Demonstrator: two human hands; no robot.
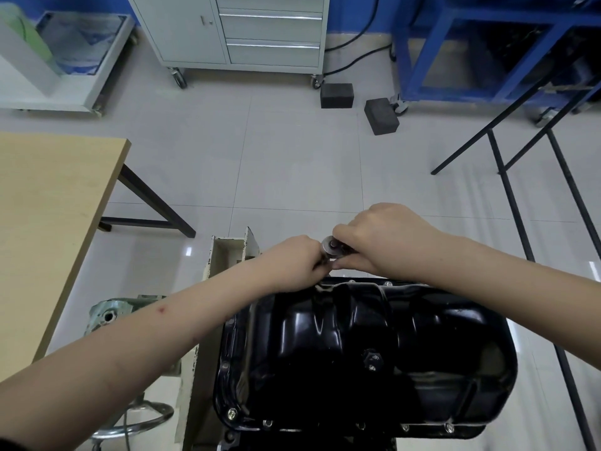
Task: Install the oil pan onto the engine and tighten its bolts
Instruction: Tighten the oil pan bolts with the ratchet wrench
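A person's two hands meet over the far rim of a black oil pan, which sits seated on the engine at about six o'clock in the head view, its flange ringed with bolts. The right hand has its fingers curled round the handle of a ratchet wrench, whose round head shows between the two hands at the pan's twelve o'clock edge. The left hand has its fingers bunched and pinching just below that head, apparently steadying the socket on a flange bolt; the bolt itself is hidden under the hands.

Judging by the seated pan and the several bolt heads visible along the near flange and the left corner, the job looks to be in its tightening stage. To do this step well, the left hand should probably keep the socket square and pressed down on the bolt head so it does not slip or round the corners, while the right hand swings the handle in short, even strokes. Tightening by stages around the rim would seat it evenly.

A pale wooden desk stands at nine o'clock, a grey drawer cabinet at twelve.
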